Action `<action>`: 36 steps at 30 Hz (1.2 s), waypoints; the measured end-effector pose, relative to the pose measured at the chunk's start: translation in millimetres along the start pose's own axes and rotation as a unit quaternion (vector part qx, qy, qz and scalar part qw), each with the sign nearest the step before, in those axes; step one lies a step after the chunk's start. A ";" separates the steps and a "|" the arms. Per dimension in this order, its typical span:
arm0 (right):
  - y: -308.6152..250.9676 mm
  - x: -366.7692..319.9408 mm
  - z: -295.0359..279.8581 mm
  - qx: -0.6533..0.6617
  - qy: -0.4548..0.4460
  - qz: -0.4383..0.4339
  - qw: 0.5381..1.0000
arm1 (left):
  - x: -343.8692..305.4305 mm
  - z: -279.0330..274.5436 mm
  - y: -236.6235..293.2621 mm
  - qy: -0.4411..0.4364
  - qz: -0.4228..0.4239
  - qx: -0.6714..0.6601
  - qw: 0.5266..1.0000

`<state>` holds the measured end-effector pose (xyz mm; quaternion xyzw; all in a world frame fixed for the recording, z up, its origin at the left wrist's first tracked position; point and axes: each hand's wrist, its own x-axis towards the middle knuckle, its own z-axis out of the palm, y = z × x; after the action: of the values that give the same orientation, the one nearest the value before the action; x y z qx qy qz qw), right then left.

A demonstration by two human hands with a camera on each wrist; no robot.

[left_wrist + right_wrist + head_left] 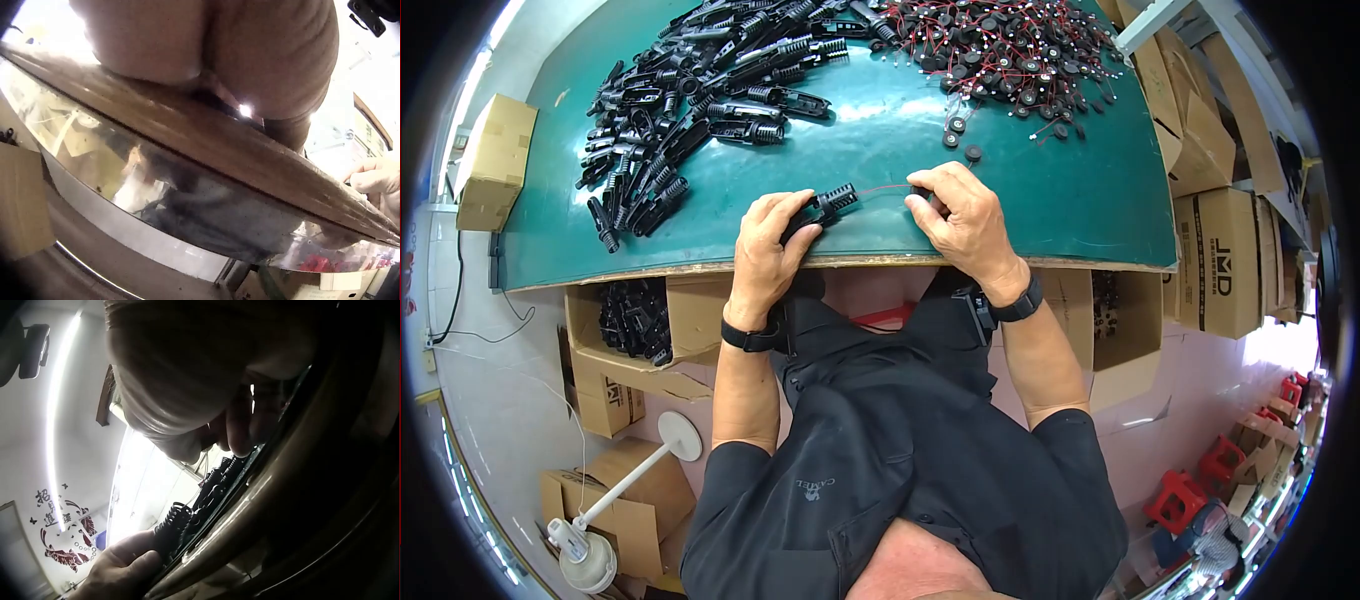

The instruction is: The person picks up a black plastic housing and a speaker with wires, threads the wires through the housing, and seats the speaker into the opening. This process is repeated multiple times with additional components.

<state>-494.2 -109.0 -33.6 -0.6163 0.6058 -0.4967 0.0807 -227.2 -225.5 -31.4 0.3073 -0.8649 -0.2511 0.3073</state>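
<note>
My left hand (770, 245) grips a black plastic housing with a ribbed, slotted end (836, 203) just over the table's near edge. Between thumb and fingers, my right hand (962, 215) pinches a small round black part (920, 193). A thin red wire (882, 188) runs from that part to the ribbed end of the housing. In the right wrist view the ribbed end (172, 526) sticks out past the left thumb and fingers (128, 562). The left wrist view shows mostly the back of the left hand (206, 50), which hides the housing.
Many similar black housings (700, 90) lie heaped at the table's left. A pile of round black parts with red wires (1010, 50) covers the back right, several loose ones nearer. Open cartons (690, 310) stand under the green table (870, 130)'s front edge. A boxed carton (495, 165) is at left.
</note>
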 end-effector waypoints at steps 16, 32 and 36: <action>-8.1 7.0 15.4 0.006 -0.030 -0.031 0.999 | -1.4 0.1 -2.0 0.001 0.011 0.015 1.000; -15.7 5.1 17.2 0.001 -0.035 -0.031 0.999 | -3.5 2.0 -5.7 0.013 0.023 0.020 0.999; -15.4 4.0 16.8 -0.008 -0.030 -0.033 0.999 | -2.5 3.6 -4.7 0.017 0.026 0.018 0.999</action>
<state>-472.9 -116.8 -29.1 -0.6510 0.5868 -0.4753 0.0774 -226.3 -226.2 -37.7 0.2941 -0.8719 -0.2219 0.3226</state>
